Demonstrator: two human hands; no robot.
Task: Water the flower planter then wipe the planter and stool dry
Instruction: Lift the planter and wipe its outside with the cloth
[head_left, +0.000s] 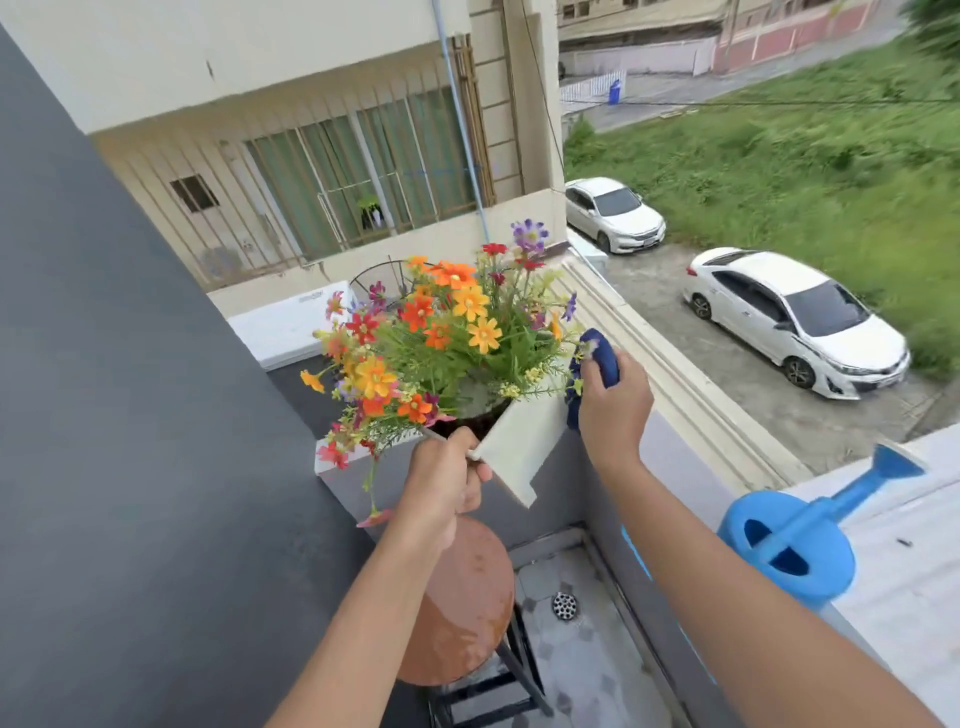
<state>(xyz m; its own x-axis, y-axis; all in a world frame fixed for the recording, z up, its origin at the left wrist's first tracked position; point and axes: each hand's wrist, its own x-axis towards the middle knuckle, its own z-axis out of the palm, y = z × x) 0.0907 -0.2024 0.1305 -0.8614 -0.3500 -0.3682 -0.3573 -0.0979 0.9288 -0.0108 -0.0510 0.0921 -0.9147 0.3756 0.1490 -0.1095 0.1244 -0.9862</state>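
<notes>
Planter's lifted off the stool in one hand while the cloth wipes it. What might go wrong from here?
1. The left hand grips the tilted planter by one corner only; pressure from the cloth in the right hand could twist it loose onto the stool.
2. Tilted like this, soil may spill.
3. The watering can sits on the ledge beside the right forearm; a bump could tip it.

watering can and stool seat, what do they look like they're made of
Watering can: likely moulded plastic, one even blue throughout with a soft sheen. Stool seat: round, reddish-brown with pale blotchy wear; painted wood or rusted metal, the look leaves it open.
</notes>
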